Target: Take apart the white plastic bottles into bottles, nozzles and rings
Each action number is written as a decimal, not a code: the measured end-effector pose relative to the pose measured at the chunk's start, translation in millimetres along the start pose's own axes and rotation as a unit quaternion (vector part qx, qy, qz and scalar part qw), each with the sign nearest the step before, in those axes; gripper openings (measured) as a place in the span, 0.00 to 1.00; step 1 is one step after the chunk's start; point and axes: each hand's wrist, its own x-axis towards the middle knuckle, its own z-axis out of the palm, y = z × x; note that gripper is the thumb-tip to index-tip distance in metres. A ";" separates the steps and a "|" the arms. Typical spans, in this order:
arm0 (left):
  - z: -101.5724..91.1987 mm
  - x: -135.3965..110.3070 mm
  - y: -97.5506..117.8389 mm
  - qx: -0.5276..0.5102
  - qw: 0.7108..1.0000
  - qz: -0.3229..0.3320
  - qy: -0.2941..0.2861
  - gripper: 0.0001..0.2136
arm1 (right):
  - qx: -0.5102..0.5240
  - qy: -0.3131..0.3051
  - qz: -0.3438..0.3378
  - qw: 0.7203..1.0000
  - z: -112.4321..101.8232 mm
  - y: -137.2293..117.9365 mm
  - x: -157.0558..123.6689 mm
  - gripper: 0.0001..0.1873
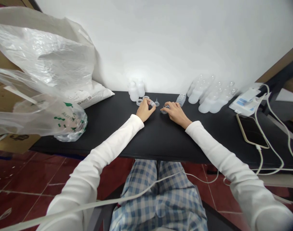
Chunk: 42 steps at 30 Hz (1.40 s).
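My left hand (144, 110) pinches a small whitish translucent plastic piece (151, 103) at the fingertips, over the black table (161, 141). My right hand (175, 115) has its fingertips on a transparent plastic ring (165, 109), partly hidden by the fingers. Between the hands stands a small transparent funnel-shaped piece (156, 102). Two more transparent rings (139, 102) lie just beyond my left hand. Two white plastic bottles (134, 91) stand behind them. A transparent plastic bottle (181, 100) lies just beyond my right hand.
Several translucent bottles (206, 95) lie along the white wall (165, 38) at the right. Plastic bags (45, 64) bulge over the table's left end. A smartphone (252, 131), a white packet (245, 102) and white cables (269, 141) occupy the right end.
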 end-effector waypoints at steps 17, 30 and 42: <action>-2.6 2.7 -17.6 0.199 0.976 -0.033 0.077 0.16 | 0.023 0.033 0.043 0.998 1.9 -5.6 -0.3 0.17; -7.7 0.3 -4.5 0.202 0.979 -0.016 0.026 0.11 | -0.007 0.038 0.045 0.998 2.6 -4.0 1.1 0.19; -16.1 0.5 8.0 0.292 0.955 -0.052 -0.013 0.09 | -0.030 0.026 0.052 0.998 1.0 -3.6 1.4 0.20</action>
